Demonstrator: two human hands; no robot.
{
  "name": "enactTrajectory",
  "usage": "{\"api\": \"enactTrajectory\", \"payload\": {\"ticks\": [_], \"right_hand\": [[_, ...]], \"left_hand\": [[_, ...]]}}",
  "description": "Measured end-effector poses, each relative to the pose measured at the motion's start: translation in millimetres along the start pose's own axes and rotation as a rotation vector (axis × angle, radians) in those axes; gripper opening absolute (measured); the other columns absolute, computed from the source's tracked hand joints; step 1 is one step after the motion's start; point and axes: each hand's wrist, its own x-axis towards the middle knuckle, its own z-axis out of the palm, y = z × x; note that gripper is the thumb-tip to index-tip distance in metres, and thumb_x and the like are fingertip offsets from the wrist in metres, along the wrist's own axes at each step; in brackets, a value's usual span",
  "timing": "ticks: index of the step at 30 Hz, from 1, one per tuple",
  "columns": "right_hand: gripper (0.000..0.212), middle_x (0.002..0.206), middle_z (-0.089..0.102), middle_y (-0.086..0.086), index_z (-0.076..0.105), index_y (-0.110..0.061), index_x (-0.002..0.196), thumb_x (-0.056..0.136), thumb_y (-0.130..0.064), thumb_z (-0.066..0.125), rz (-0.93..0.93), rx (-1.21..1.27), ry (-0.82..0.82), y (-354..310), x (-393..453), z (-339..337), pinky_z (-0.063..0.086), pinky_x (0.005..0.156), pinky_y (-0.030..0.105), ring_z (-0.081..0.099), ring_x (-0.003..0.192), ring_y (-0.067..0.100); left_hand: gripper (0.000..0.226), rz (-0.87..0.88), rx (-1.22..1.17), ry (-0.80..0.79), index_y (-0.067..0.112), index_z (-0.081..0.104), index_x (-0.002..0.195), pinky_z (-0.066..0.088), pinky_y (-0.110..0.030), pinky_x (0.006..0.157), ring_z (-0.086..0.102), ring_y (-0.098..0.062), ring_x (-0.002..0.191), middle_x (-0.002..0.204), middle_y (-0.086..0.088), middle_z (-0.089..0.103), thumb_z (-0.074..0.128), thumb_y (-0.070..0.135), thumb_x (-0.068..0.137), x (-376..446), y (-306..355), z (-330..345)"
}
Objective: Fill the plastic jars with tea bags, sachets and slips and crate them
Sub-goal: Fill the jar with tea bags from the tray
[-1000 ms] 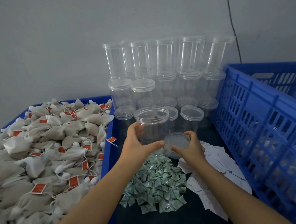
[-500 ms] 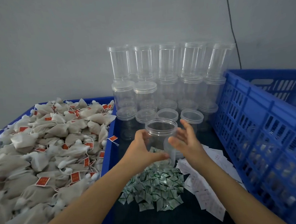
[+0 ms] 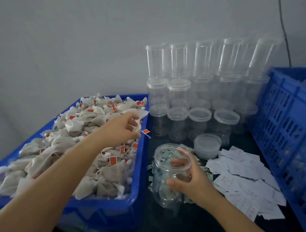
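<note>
Grey wall (image 3: 72, 40) backs your dark table (image 3: 173, 225), with a black cable (image 3: 283, 27) running down it at the far right. Your left hand (image 3: 121, 129) reaches over the blue tub (image 3: 109, 206) heaped with tea bags (image 3: 75, 144), fingers curled and pinching one bag near the tub's right rim; its red tag (image 3: 145, 131) hangs out over that rim. Your right hand (image 3: 186, 180) grips an open jar (image 3: 170, 175) just right of the tub, thumb on the near wall and fingers wrapped round the far side, the jar tilted a little toward you. Green sachets (image 3: 202, 168) lie under and behind it. Its lid (image 3: 207, 145) rests on the table just beyond, in front of the stacked capped jars (image 3: 199, 88) along the wall. White slips (image 3: 242, 180) are scattered to the right of your hand, beside the blue crate (image 3: 290, 125) at the right edge.
</note>
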Motion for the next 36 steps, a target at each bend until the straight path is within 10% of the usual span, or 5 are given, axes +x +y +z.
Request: {"api": "enactTrajectory", "payload": {"ticks": [8, 16, 36], "right_hand": [[0.103, 0.131, 0.053, -0.007, 0.038, -0.054, 0.132, 0.044, -0.046, 0.091, -0.048, 0.068, -0.051, 27, -9, 37, 0.051, 0.082, 0.010, 0.056, 0.110, -0.013], [0.096, 0.130, 0.053, -0.011, 0.038, -0.065, 0.130, 0.052, -0.042, 0.090, -0.170, 0.008, 0.037, 51, -13, 52, 0.045, 0.090, 0.008, 0.051, 0.123, -0.001], [0.102, 0.126, 0.054, -0.024, 0.036, -0.058, 0.137, 0.050, -0.065, 0.089, -0.182, 0.017, 0.063, 63, -8, 55, 0.050, 0.100, 0.023, 0.052, 0.128, 0.009]], "left_hand": [[0.054, -0.077, 0.413, 0.251, 0.017, 0.046, 0.134, 0.039, -0.036, 0.101, 0.045, -0.022, 0.125, 0.139, -0.005, 0.046, 0.065, 0.026, 0.085, 0, -59, 24], [0.025, -0.168, 0.597, 0.305, 0.013, 0.061, 0.103, 0.046, -0.032, 0.076, 0.057, -0.024, 0.096, 0.106, -0.008, 0.061, 0.053, 0.034, 0.093, 5, -80, 37], [0.032, -0.004, 0.025, 0.572, 0.017, 0.058, 0.061, 0.035, -0.026, 0.055, 0.048, -0.013, 0.056, 0.061, 0.001, 0.054, 0.055, 0.019, 0.093, -12, -52, 20]]}}
